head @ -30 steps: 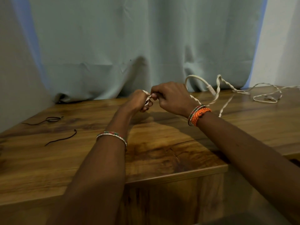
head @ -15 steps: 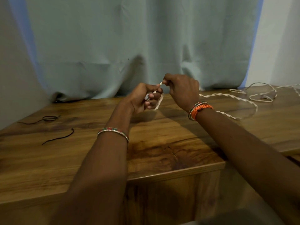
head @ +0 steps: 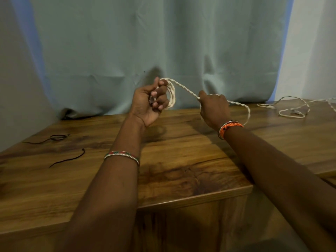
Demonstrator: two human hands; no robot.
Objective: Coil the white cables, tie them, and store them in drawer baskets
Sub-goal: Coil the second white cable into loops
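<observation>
A twisted white cable [head: 183, 89] runs between my two hands above the wooden table [head: 181, 153]. My left hand [head: 151, 104] is raised, palm toward me, fingers closed on a small coil of the cable's loops [head: 171, 96]. My right hand [head: 213, 110] pinches the cable a short way to the right of the coil. Behind the right hand the cable droops in a loop to the table and trails off to the right, where its loose end [head: 291, 110] lies in slack curves.
Two thin black ties lie on the table's left part, one looped [head: 54, 138] and one straight [head: 70, 158]. A grey-green curtain [head: 163, 51] hangs behind the table. The table's front edge [head: 196, 199] is close to me.
My hands have moved apart. The left hand rose and now holds loops of cable; the right hand slid rightward along the cable, drawing a length taut between them.
</observation>
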